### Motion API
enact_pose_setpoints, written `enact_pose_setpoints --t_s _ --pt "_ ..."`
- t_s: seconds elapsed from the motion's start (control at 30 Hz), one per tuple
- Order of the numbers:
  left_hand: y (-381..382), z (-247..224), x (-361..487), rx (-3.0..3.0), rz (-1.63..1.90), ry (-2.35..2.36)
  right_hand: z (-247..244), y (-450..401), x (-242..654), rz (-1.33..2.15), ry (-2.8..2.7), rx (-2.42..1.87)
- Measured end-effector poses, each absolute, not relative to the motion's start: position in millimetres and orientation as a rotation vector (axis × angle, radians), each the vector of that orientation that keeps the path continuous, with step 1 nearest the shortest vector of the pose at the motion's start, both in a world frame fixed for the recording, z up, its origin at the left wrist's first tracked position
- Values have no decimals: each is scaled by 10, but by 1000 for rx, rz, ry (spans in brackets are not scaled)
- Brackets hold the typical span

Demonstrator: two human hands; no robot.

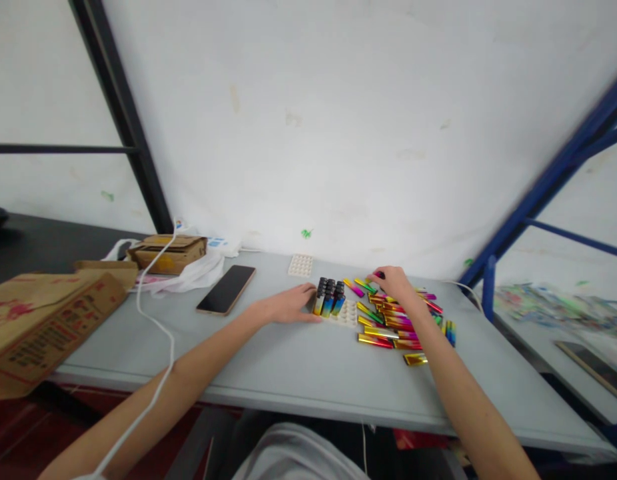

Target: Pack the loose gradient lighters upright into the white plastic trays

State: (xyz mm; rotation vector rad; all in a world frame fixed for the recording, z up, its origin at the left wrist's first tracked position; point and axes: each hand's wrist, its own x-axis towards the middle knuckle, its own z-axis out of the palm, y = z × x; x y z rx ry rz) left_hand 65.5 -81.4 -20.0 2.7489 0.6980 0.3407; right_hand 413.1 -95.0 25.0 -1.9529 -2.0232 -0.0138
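My left hand [292, 304] lies at the left end of a white tray with holes [347, 315], thumb at its front corner and fingers behind, holding it. Several lighters [329, 298] with black tops and yellow-to-blue bodies stand upright in the left part of the tray; empty holes show on its right. Behind the loose pile, my right hand [392, 280] is closed, with a dark-ended lighter [381, 275] pinched at its fingertips, mostly hidden. Under my right forearm spreads a pile of shiny lighters [386, 333] in gold, red, green and pink, lying flat.
A second white holed tray [301, 265] lies near the wall. To the left are a phone [226, 290], a small cardboard box [171, 255] on a white plastic bag [203, 272], and a larger carton [53, 320]. A white cable [171, 340] hangs across my left arm.
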Motion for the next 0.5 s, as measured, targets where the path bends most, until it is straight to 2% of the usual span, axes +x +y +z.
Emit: enact_pose_setpoints --t_s 0.27,0.5 --pt "-816 -190 660 2715 324 714 192 -1157 3910 503 -1467 -1388" --pt "-801 -215 650 2728 339 687 123 -1419 3372 991 -1369 -1040"
